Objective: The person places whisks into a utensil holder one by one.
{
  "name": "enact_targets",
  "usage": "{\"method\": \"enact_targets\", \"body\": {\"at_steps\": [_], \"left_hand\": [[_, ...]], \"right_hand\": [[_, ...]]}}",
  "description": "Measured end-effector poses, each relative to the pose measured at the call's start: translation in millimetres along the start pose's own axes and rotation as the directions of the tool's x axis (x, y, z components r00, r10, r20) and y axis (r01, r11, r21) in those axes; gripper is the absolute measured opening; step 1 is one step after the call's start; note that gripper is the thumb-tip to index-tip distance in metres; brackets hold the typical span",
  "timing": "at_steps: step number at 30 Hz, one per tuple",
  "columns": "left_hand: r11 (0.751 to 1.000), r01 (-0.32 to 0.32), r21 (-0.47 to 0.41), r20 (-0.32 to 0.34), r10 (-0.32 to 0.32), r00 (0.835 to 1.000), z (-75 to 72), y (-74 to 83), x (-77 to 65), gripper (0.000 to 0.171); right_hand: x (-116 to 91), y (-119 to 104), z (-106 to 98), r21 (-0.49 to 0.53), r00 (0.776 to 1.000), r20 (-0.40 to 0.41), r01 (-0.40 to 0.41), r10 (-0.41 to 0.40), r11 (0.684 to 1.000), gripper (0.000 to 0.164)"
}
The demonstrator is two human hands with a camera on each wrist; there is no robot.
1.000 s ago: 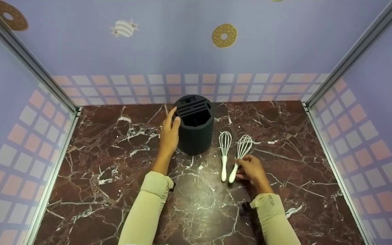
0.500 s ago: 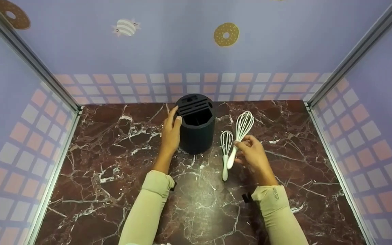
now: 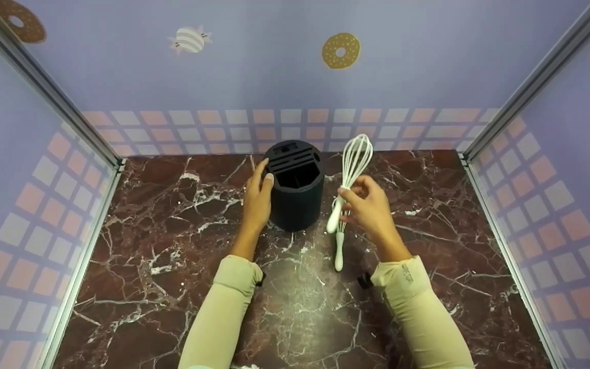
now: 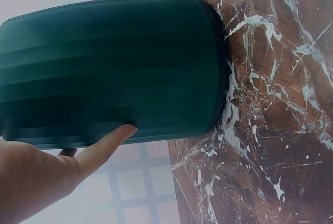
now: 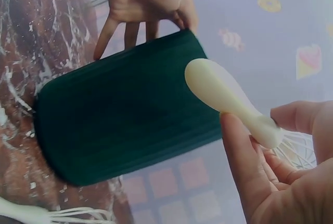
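A dark green, nearly black round utensil holder (image 3: 296, 210) stands upright, its slotted top showing a large divided opening. My left hand (image 3: 257, 201) rests against its left side, fingers fairly straight and the thumb near the rim. In the right wrist view those left fingers spread along the holder's wall. Between thumb and fingers, my right hand (image 3: 372, 207) pinches a white whisk (image 3: 356, 159) by the handle's upper end, in the air right of the holder. Its wires point up and away, its handle down. Below lies a second white whisk (image 3: 339, 251), partly covered by the right hand.
The counter (image 3: 172, 287) is dark red marble pattern with white veins. A lilac back wall (image 3: 254, 77) with a pink and white checked band rises behind the holder. Side walls with metal corner strips (image 3: 85, 210) bound the counter left and right.
My right hand has lifted the right-hand whisk off the counter and carried it up, forward and slightly left. The left hand stays on the holder; the other whisk has stayed in place.
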State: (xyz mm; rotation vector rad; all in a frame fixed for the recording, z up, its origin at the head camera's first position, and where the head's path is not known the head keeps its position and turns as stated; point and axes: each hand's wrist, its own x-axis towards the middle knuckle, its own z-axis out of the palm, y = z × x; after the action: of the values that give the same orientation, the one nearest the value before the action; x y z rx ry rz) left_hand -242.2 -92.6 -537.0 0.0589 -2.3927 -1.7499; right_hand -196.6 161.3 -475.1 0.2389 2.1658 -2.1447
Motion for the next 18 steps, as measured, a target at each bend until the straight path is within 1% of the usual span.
{"method": "enact_targets", "body": {"at_steps": [4, 8, 14, 18], "left_hand": [[1.000, -0.004, -0.008, 0.003, 0.004, 1.000, 0.3, 0.2, 0.0, 0.048], [1.000, -0.003, -0.014, 0.011, 0.003, 1.000, 0.2, 1.5, -0.7, 0.049], [1.000, 0.004, -0.008, 0.001, -0.004, 1.000, 0.6, 1.9, -1.4, 0.049], [1.000, 0.002, -0.013, 0.006, -0.002, 1.000, 0.1, 1.8, -1.6, 0.049]], "right_hand": [[5, -17, 11, 0.011, 0.997, 0.013, 0.071, -0.071, 0.997, 0.030], [10, -33, 22, 0.006, 0.989, 0.013, 0.148, -0.148, 0.989, 0.028], [19, -49, 37, -0.064, 0.967, -0.032, 0.250, -0.253, 0.966, 0.027], [25, -54, 47, -0.066, 0.947, -0.056, 0.312, -0.315, 0.948, 0.028]]}}
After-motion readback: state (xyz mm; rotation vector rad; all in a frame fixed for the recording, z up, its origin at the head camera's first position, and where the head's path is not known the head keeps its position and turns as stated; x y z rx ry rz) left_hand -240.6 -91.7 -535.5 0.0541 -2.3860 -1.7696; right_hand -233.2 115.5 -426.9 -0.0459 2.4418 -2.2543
